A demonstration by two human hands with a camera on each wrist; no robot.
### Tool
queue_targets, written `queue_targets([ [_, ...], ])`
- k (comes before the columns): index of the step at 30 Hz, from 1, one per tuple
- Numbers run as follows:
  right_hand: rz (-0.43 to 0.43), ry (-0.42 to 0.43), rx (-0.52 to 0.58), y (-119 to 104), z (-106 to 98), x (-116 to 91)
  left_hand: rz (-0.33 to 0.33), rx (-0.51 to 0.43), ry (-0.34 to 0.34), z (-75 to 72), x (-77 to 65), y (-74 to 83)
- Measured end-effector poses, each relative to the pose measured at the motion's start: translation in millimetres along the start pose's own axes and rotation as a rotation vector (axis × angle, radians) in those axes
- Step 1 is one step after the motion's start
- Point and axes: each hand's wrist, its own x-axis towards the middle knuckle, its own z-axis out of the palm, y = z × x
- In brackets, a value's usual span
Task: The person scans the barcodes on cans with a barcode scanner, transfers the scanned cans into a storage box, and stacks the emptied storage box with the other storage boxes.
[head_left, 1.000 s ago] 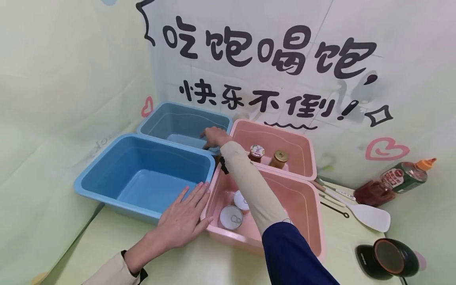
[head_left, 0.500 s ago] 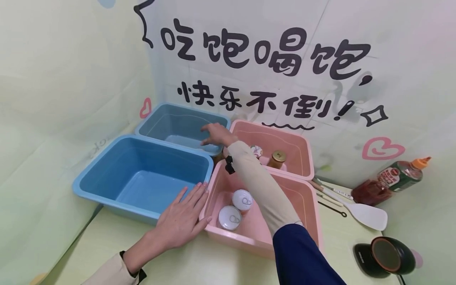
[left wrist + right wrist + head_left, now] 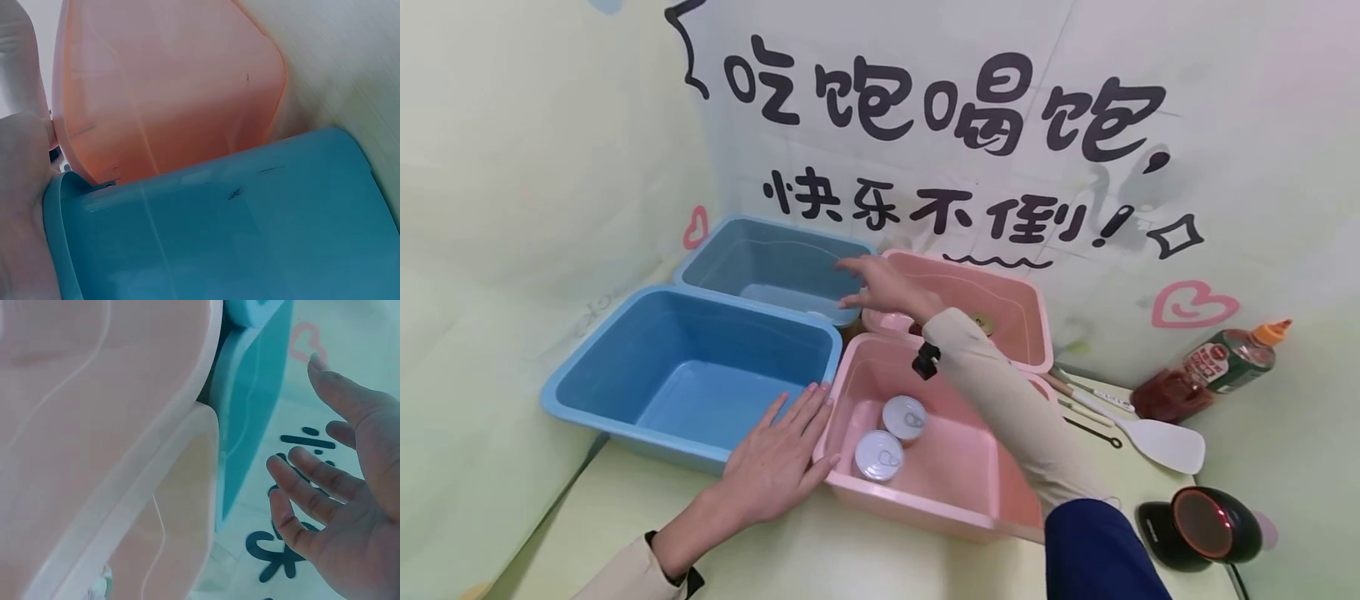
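Note:
My left hand (image 3: pixel 782 462) lies flat across the touching rims of the near blue bin (image 3: pixel 700 302) and the near pink bin (image 3: pixel 917 504), its fingers straight. My right hand (image 3: pixel 887 287) hovers over the corner where the far blue bin (image 3: pixel 775 233) meets the far pink bin (image 3: pixel 1000 287). In the right wrist view its fingers (image 3: pixel 312 500) are spread and loosely bent, with nothing between them. Two pull-tab cans (image 3: pixel 878 455) stand in the near pink bin. A gold-lidded jar (image 3: pixel 984 323) shows partly behind my right forearm in the far pink bin.
To the right lie a white spatula (image 3: pixel 1165 442) and several thin utensils. A sauce bottle (image 3: pixel 1217 367) leans by the wall, and a black round device (image 3: pixel 1210 525) sits at the table's (image 3: pixel 760 558) right. A printed cloth hangs behind the bins.
My right hand has risen out of the far blue bin and moved right toward the far pink bin. Its forearm uncovers both cans. My left hand stays on the rims.

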Motion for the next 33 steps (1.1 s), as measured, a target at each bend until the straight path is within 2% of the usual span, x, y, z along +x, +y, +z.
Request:
queue_targets([
  [4,-0.052,0.004,0.004,-4.1,-6.2,-20.5,-0.008,-0.007,0.005,-1.7,-0.3,-1.2],
  [13,-0.155,0.006,-0.084,-12.6,-7.2,-74.1,-0.010,-0.005,0.011,-1.3,-2.2,-0.8],
  [19,-0.141,-0.044,-0.079,-18.8,-1.5,-105.1,-0.022,-0.005,0.011,0.9,-4.5,0.2],
  [25,-0.140,-0.111,-0.058,-10.9,14.9,-127.1,-0.012,0.006,0.030,0.7,-4.2,0.9],
  [33,-0.152,-0.198,-0.067,6.6,48.3,-146.5,-0.002,0.021,0.027,-1.0,-1.6,1.9],
])
